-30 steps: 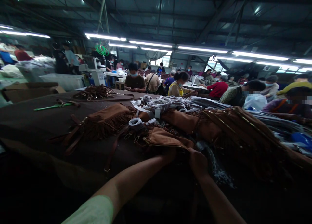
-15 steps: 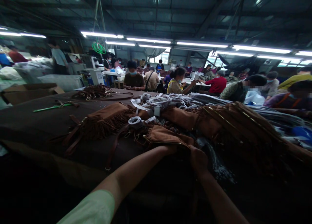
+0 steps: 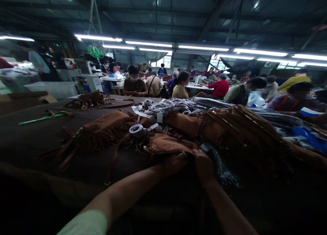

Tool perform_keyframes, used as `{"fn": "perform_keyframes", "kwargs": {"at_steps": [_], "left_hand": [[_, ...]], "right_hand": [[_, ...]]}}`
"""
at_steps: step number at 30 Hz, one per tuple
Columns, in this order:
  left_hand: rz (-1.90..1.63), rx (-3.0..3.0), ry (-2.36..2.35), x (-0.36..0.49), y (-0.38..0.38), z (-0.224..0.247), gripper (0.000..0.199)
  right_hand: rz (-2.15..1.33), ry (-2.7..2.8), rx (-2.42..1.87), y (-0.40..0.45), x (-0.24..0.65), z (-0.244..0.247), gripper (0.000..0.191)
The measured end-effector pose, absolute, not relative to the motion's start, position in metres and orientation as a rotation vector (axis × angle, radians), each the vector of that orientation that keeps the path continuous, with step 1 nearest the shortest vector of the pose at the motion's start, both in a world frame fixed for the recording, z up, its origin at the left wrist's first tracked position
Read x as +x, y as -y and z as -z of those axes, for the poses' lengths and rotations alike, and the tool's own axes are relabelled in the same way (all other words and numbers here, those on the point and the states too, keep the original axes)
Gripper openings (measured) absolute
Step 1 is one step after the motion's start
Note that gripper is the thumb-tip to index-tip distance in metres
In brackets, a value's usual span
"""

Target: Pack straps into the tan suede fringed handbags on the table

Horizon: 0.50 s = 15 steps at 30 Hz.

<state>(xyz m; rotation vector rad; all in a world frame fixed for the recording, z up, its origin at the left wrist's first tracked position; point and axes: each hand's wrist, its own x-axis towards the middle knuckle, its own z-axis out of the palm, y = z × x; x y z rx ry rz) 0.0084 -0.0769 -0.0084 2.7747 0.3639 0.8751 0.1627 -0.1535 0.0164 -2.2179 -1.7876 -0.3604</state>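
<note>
Taking the brown bag point(image 3: 170, 144) as the centre of the dial, I read its zipped edge as the part being worked, since it faced the wearer and both hands met there. The right hand point(image 3: 203, 163), at four o'clock, had its thumb and fingers pinched together on the bag's near corner, probably to keep that edge steady. The left hand point(image 3: 176, 162) lay at five o'clock, knuckles up, just under the zip; its fingertips were tucked out of my sight, so I could not tell how far they were spread or whether they had hold of anything. The bag lay on the dark table point(image 3: 33, 141), which seemed to bear its weight and leave the hands free for finer handling. A roll of grey strip point(image 3: 136, 128) sat at ten o'clock, perhaps kept close for easy reach, and a fringed bag point(image 3: 106, 122) lay beyond it toward nine. At two o'clock, a heap of bags point(image 3: 245, 129) overlapped so closely that I could not count them. Clear strands point(image 3: 221, 168) trailed at four o'clock, past the right hand, fading into shadow. Whatever hung below the zip was lost in darkness, and the frame cut off both arms.
</note>
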Motion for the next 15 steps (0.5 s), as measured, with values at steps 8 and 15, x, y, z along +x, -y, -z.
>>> {"fn": "perform_keyframes", "kwargs": {"at_steps": [8, 15], "left_hand": [[-0.865, 2.896, -0.354, 0.007, 0.079, -0.006, 0.023], [-0.655, 2.734, -0.717, 0.015, 0.076, -0.006, 0.020]], "right_hand": [[-0.115, 2.252, -1.909, 0.130, 0.168, -0.035, 0.025], [-0.493, 1.797, -1.556, 0.160, 0.182, -0.016, 0.040]]}}
